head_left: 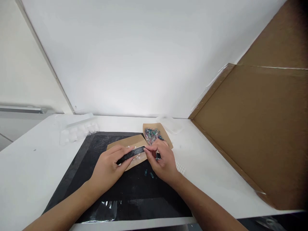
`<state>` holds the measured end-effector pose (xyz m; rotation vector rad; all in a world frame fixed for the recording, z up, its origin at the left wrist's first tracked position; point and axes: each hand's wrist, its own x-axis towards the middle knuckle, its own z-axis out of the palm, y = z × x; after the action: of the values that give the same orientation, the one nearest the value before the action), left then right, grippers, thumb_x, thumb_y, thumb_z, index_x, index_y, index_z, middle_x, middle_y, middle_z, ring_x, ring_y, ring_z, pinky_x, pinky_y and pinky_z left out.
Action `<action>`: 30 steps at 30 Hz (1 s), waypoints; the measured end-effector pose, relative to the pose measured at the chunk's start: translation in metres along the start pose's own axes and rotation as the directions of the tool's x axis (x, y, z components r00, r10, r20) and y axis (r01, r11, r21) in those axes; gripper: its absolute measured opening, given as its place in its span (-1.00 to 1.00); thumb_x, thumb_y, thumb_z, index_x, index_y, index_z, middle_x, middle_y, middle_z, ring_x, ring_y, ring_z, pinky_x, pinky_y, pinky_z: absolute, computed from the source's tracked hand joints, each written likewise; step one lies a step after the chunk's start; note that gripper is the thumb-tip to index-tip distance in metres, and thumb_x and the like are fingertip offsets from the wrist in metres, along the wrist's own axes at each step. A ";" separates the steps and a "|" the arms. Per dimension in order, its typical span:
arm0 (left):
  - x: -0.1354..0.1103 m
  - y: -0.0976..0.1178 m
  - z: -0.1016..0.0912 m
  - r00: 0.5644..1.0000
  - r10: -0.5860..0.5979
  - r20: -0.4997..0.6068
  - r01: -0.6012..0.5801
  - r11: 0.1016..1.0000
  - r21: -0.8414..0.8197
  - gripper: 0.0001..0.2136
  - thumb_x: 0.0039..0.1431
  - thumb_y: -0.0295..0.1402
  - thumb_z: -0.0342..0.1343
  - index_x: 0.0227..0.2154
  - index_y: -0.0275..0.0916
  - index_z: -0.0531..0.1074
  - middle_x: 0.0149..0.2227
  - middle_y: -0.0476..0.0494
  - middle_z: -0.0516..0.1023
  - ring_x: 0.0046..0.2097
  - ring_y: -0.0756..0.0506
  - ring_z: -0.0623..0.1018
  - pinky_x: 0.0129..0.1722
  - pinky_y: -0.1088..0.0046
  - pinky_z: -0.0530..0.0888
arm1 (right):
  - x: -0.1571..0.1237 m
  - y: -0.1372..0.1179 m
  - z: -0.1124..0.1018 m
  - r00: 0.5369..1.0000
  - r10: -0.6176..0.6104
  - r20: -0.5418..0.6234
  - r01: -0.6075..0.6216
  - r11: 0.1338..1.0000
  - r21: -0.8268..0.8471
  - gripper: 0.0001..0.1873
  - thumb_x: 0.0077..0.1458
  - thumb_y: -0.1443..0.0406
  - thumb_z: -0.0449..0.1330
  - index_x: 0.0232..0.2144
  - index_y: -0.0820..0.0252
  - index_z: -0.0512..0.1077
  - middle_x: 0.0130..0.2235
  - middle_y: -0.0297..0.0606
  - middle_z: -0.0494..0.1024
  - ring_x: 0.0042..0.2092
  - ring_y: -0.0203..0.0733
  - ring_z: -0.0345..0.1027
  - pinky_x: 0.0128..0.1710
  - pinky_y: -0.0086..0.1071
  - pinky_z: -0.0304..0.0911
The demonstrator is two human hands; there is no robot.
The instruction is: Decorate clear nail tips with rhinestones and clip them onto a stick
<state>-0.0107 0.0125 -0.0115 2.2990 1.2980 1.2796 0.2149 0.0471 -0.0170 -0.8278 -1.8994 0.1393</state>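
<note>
A curved black band (132,154) is held between my two hands above a brown paper sheet (137,140). My left hand (110,162) pinches its left end between thumb and fingers. At the other end, my right hand (161,158) grips the band with thumb and forefinger near its tip. Small white bits (138,157) lie on the paper beneath the band. Behind my right hand, a second brown paper piece (166,132) bears a heap of small teal and pinkish pieces (152,134). Two loose teal pieces (151,175) rest on the black mat below.
A black mat (134,195) covers the middle of the white table (26,166). Clear plastic packaging (78,130) lies at the back left, a translucent tray (170,124) at the back right. White dots on a sheet (180,168) sit by my right wrist. Cardboard (260,128) stands along the right.
</note>
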 end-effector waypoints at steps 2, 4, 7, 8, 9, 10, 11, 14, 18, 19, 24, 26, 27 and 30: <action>0.002 0.003 0.000 0.999 -0.033 0.011 0.033 0.998 -0.050 -0.72 0.29 -0.31 0.27 0.04 -0.12 0.60 -0.10 -0.10 0.68 -0.09 -0.10 0.65 -0.03 0.42 0.56 | -0.001 0.001 0.000 1.000 0.020 0.000 -0.020 1.000 -0.008 -0.94 0.31 0.36 0.23 -0.26 0.11 0.45 -0.49 -0.44 0.37 -0.41 -0.23 0.27 -0.24 -0.24 0.13; 0.003 0.006 -0.001 0.991 -0.117 0.072 0.125 0.984 -0.127 -0.73 0.30 -0.27 0.25 0.03 -0.09 0.61 -0.15 -0.08 0.68 -0.17 -0.09 0.66 -0.10 0.43 0.57 | -0.001 0.002 0.000 0.999 0.033 -0.010 -0.033 0.999 -0.018 -0.95 0.31 0.35 0.23 -0.26 0.10 0.45 -0.48 -0.43 0.37 -0.41 -0.23 0.27 -0.24 -0.24 0.14; 0.003 0.009 -0.002 0.952 -0.255 0.171 0.290 0.928 -0.233 -0.73 0.32 -0.21 0.22 0.03 -0.08 0.61 -0.28 -0.05 0.65 -0.34 -0.04 0.62 -0.29 0.46 0.55 | -0.003 0.003 0.000 0.999 0.036 -0.018 -0.036 0.999 -0.027 -0.94 0.30 0.36 0.23 -0.26 0.09 0.45 -0.47 -0.42 0.37 -0.40 -0.22 0.28 -0.24 -0.24 0.16; 0.003 0.009 -0.001 0.938 -0.290 0.190 0.332 0.907 -0.258 -0.73 0.31 -0.19 0.22 0.01 -0.10 0.62 -0.30 -0.05 0.64 -0.37 -0.04 0.62 -0.32 0.46 0.54 | -0.003 0.003 0.000 0.999 0.034 -0.019 -0.035 0.999 -0.029 -0.94 0.30 0.36 0.23 -0.26 0.09 0.45 -0.47 -0.42 0.37 -0.40 -0.21 0.28 -0.25 -0.24 0.17; 0.002 0.009 -0.001 0.926 -0.321 0.199 0.368 0.886 -0.282 -0.72 0.30 -0.18 0.23 -0.01 -0.11 0.63 -0.31 -0.07 0.65 -0.37 -0.05 0.62 -0.33 0.45 0.53 | -0.003 0.004 0.000 0.999 0.032 -0.020 -0.033 0.999 -0.030 -0.94 0.29 0.36 0.24 -0.26 0.09 0.45 -0.47 -0.42 0.37 -0.40 -0.21 0.28 -0.25 -0.24 0.17; 0.001 0.009 0.000 0.913 -0.353 0.205 0.403 0.862 -0.308 -0.72 0.28 -0.16 0.25 -0.04 -0.14 0.64 -0.29 -0.09 0.66 -0.36 -0.06 0.63 -0.33 0.44 0.54 | -0.003 0.004 0.000 0.999 0.031 -0.021 -0.032 0.999 -0.030 -0.93 0.29 0.36 0.24 -0.26 0.09 0.45 -0.47 -0.41 0.37 -0.40 -0.21 0.28 -0.25 -0.24 0.17; 0.000 0.008 0.001 0.897 -0.387 0.213 0.439 0.833 -0.337 -0.72 0.26 -0.14 0.26 -0.06 -0.16 0.65 -0.28 -0.11 0.67 -0.35 -0.08 0.64 -0.32 0.43 0.55 | -0.003 0.003 0.000 0.999 0.030 -0.023 -0.031 0.999 -0.029 -0.94 0.29 0.36 0.24 -0.26 0.09 0.45 -0.47 -0.41 0.37 -0.40 -0.21 0.28 -0.25 -0.24 0.17; -0.001 0.010 0.003 0.848 -0.469 0.246 0.530 0.743 -0.409 -0.69 0.21 -0.11 0.30 -0.11 -0.20 0.65 -0.31 -0.14 0.70 -0.36 -0.12 0.67 -0.35 0.42 0.55 | -0.002 0.002 0.000 0.999 0.019 -0.029 -0.019 1.000 -0.025 -0.93 0.29 0.37 0.23 -0.26 0.09 0.44 -0.46 -0.41 0.37 -0.40 -0.22 0.28 -0.26 -0.25 0.16; 0.002 0.016 0.002 0.837 -0.487 0.248 0.545 0.707 -0.451 -0.71 0.16 -0.13 0.33 -0.17 -0.23 0.67 -0.42 -0.11 0.66 -0.40 -0.09 0.65 -0.45 0.51 0.49 | -0.001 -0.002 0.002 0.998 -0.056 0.001 0.056 0.997 -0.057 -0.90 0.29 0.39 0.22 -0.29 0.10 0.39 -0.49 -0.43 0.36 -0.41 -0.23 0.28 -0.23 -0.23 0.15; 0.003 0.017 0.001 0.842 -0.482 0.242 0.537 0.707 -0.460 -0.72 0.15 -0.14 0.34 -0.19 -0.23 0.67 -0.42 -0.10 0.66 -0.40 -0.08 0.65 -0.45 0.52 0.48 | -0.001 -0.003 0.003 0.996 -0.082 0.022 0.083 0.994 -0.066 -0.89 0.28 0.39 0.22 -0.29 0.10 0.39 -0.49 -0.44 0.36 -0.41 -0.24 0.28 -0.22 -0.23 0.14; 0.004 0.020 0.000 0.858 -0.459 0.233 0.511 0.711 -0.483 -0.77 0.17 -0.16 0.33 -0.23 -0.21 0.67 -0.36 -0.10 0.65 -0.38 -0.07 0.65 -0.44 0.54 0.50 | -0.001 -0.006 0.004 0.992 -0.124 -0.005 0.122 0.982 -0.144 -0.86 0.25 0.41 0.24 -0.33 0.11 0.37 -0.51 -0.46 0.33 -0.43 -0.26 0.26 -0.21 -0.23 0.13; 0.003 0.019 0.001 0.854 -0.463 0.238 0.518 0.705 -0.485 -0.77 0.17 -0.16 0.33 -0.24 -0.21 0.67 -0.34 -0.10 0.64 -0.37 -0.07 0.66 -0.45 0.54 0.50 | 0.000 -0.007 0.005 0.991 -0.122 -0.047 0.113 0.979 -0.172 -0.84 0.25 0.41 0.24 -0.35 0.11 0.36 -0.53 -0.47 0.31 -0.44 -0.27 0.25 -0.22 -0.24 0.13; 0.002 0.018 0.001 0.851 -0.466 0.242 0.522 0.702 -0.485 -0.77 0.17 -0.16 0.33 -0.24 -0.21 0.66 -0.34 -0.10 0.63 -0.36 -0.08 0.66 -0.46 0.54 0.49 | -0.001 -0.007 0.005 0.991 -0.130 -0.045 0.120 0.977 -0.177 -0.84 0.25 0.42 0.24 -0.34 0.12 0.35 -0.52 -0.47 0.31 -0.43 -0.27 0.25 -0.21 -0.24 0.13; 0.001 0.016 0.002 0.849 -0.466 0.250 0.526 0.695 -0.491 -0.77 0.18 -0.16 0.33 -0.24 -0.21 0.65 -0.35 -0.10 0.62 -0.35 -0.10 0.67 -0.46 0.53 0.50 | -0.002 -0.009 0.007 0.984 -0.176 0.010 0.175 0.969 -0.175 -0.85 0.26 0.43 0.22 -0.33 0.12 0.35 -0.47 -0.42 0.38 -0.40 -0.25 0.28 -0.20 -0.23 0.13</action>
<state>0.0005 0.0037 -0.0033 1.4583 1.1997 1.1182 0.2054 0.0407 -0.0183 -0.7710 -1.9900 -0.1411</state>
